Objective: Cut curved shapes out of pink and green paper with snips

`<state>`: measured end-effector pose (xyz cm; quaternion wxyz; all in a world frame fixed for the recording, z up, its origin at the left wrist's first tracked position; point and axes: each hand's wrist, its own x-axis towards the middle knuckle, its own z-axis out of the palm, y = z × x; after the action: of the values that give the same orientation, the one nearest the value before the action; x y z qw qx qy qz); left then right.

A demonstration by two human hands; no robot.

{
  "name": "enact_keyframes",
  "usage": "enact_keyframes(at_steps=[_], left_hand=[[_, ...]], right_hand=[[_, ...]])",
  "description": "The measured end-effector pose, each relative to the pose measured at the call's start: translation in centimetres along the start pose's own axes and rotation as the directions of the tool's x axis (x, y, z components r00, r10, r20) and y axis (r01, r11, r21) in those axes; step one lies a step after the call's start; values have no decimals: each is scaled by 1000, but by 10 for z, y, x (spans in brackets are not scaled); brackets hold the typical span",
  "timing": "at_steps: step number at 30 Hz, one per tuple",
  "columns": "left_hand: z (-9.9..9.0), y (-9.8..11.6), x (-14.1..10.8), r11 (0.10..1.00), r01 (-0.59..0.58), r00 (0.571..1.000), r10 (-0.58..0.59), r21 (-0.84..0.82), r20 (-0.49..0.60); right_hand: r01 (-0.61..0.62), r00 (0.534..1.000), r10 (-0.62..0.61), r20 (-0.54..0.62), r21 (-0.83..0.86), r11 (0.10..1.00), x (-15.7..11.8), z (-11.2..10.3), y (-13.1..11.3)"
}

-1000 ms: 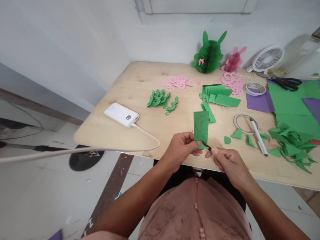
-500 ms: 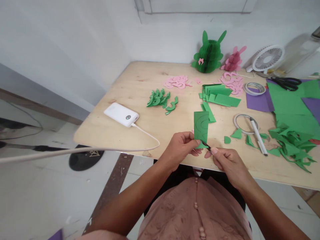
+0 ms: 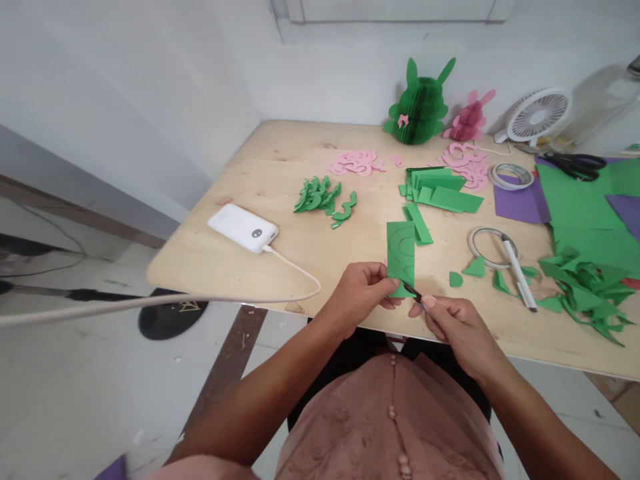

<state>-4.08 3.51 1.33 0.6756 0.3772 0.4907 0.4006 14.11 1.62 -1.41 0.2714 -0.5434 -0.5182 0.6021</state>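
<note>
My left hand pinches the lower left side of a folded green paper strip, which stands up over the table's near edge. Curved pencil-like lines are drawn on the strip. My right hand is closed around small scissors; their dark blades sit at the strip's lower right corner, and the handles are hidden in my fingers. Beyond my hands lie a pile of cut green curved pieces and a stack of uncut green strips.
A white power bank with a cable lies left. To the right are a white marker, a tape roll, green scraps and black-handled scissors. Green and pink paper rabbits and a fan stand behind.
The green strip has shifted and turned slightly in my left hand. The scissors' blades have spread a little at its lower right edge. Everything else keeps its place.
</note>
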Motion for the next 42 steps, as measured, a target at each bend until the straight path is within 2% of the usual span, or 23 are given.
enact_keyframes(at_steps=[42], left_hand=[[1,2,0,1000,8,1000,-8,-10,11]], right_hand=[[7,1000,-7,-17,20,1000,-2,3,-1]])
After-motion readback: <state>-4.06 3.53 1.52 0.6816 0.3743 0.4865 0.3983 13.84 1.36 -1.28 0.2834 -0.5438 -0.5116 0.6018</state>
